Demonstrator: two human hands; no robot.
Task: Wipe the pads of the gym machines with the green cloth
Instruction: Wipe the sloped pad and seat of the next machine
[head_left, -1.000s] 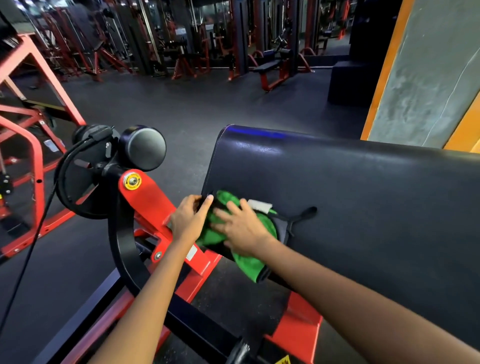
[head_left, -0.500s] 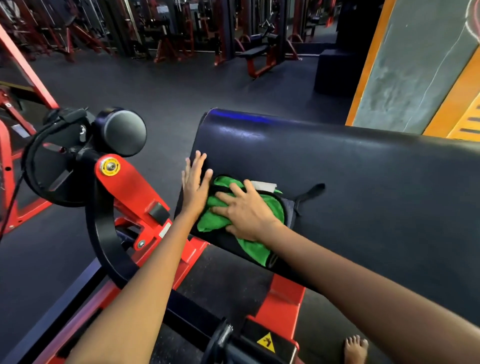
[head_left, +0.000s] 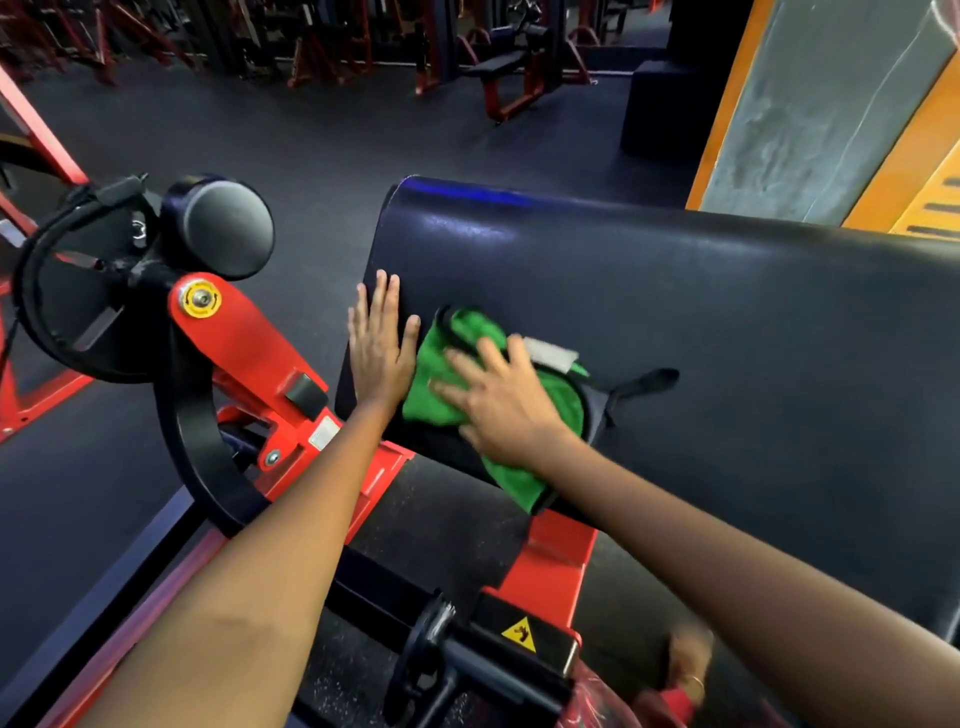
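Wiping is underway: the right hand (head_left: 511, 410), fingers spread flat, presses the green cloth (head_left: 441, 384) on the black pad (head_left: 675, 322) at frame centre, the left hand (head_left: 376, 353) flat beside it. Next, sweep toward the right. The cloth's length runs upper left to lower right

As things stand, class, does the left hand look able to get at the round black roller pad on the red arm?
Probably yes. The left hand lies flat and open on the big black pad's end, holding nothing. The roller pad sits up and to its left, with only open space and the red arm between.
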